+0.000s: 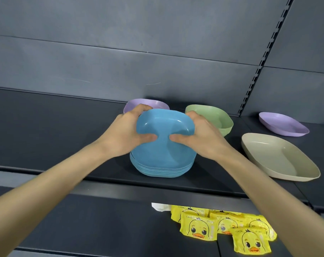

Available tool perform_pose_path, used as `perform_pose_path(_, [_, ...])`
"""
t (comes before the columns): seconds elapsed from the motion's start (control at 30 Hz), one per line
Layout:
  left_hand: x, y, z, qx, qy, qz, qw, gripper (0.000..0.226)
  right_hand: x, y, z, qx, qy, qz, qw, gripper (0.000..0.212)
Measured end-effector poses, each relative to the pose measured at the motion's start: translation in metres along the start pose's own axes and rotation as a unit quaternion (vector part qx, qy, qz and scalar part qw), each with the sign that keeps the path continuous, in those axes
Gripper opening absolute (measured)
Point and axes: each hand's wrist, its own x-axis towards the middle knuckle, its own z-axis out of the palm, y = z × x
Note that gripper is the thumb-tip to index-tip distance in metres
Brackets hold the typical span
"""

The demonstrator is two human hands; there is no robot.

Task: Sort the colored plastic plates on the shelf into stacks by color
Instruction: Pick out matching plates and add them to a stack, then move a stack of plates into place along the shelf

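A stack of blue plates (163, 162) stands at the middle of the dark shelf (46, 130). My left hand (127, 132) grips the left side of the top blue plate and my right hand (198, 134) grips its right side, both thumbs pressed inside it. Behind my left hand a purple plate (148, 103) is partly hidden. A stack of green plates (213, 115) sits behind my right hand. A single purple plate (281, 124) lies at the far right, and a beige plate (276, 156) lies in front of it.
The shelf's grey back panel (120, 67) rises behind the plates, with a slotted upright (255, 75) at the right. On the lower shelf, several yellow duck-printed packets (226, 227) lie near the front right.
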Motion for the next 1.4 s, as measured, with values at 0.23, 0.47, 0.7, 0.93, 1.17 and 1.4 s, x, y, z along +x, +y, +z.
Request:
perform_pose_path(0.23, [-0.001, -0.006, 0.001, 0.06, -0.033, -0.018, 0.997, 0.049, 0.003, 0.005, 0.006, -0.028, -0.045, -0.004, 0.999, 0.064])
perform_pose_path(0.47, [-0.004, 0.0, -0.002, 0.048, -0.094, -0.018, 0.994, 0.034, 0.003, 0.006, 0.006, 0.0, -0.095, -0.017, 0.995, 0.053])
perform_pose_path(0.7, [-0.004, 0.004, -0.006, 0.088, -0.121, -0.016, 0.989, 0.032, 0.0, 0.004, 0.005, -0.023, -0.122, -0.018, 0.992, 0.051])
perform_pose_path(0.93, [0.001, 0.037, -0.021, 0.295, -0.099, 0.042, 0.95, 0.058, -0.001, -0.009, -0.037, -0.136, -0.053, -0.036, 0.989, 0.057])
perform_pose_path(1.17, [0.004, 0.121, -0.005, 0.288, -0.03, 0.15, 0.945, 0.049, -0.044, -0.005, -0.131, -0.182, 0.042, -0.048, 0.981, 0.048])
perform_pose_path(1.4, [-0.019, 0.22, 0.075, 0.227, 0.058, 0.252, 0.939, 0.049, -0.133, 0.038, -0.226, -0.202, 0.137, -0.041, 0.969, 0.042])
